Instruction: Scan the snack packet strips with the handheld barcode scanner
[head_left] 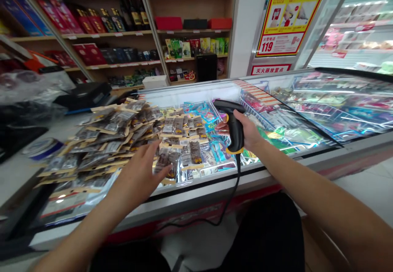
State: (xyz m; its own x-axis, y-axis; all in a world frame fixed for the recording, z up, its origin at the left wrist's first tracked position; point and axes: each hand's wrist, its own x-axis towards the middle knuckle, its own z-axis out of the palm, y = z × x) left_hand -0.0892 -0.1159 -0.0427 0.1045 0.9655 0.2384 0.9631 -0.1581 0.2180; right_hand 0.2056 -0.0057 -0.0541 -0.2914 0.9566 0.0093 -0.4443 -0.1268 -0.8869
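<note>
A black and yellow barcode scanner (236,131) is in my right hand (247,129), its fingers wrapped round the grip. The scanner's head points up and to the left, over the glass-topped freezer. My left hand (141,174) is open, thumb and fingers apart, at the near side of the small packets (196,151) lying in rows on the glass. Whether its fingertips touch the packet (167,161) beside the thumb, I cannot tell. To its left rises a large heap of the same packets (104,137), clear-fronted with dark contents and tan edges.
The scanner's black cable (225,210) hangs down across the freezer's front edge (260,178). A roll of tape (43,147) lies on the counter at left. Behind are shelves (190,30) of boxes and bottles. Wire baskets (254,112) of goods show through the glass.
</note>
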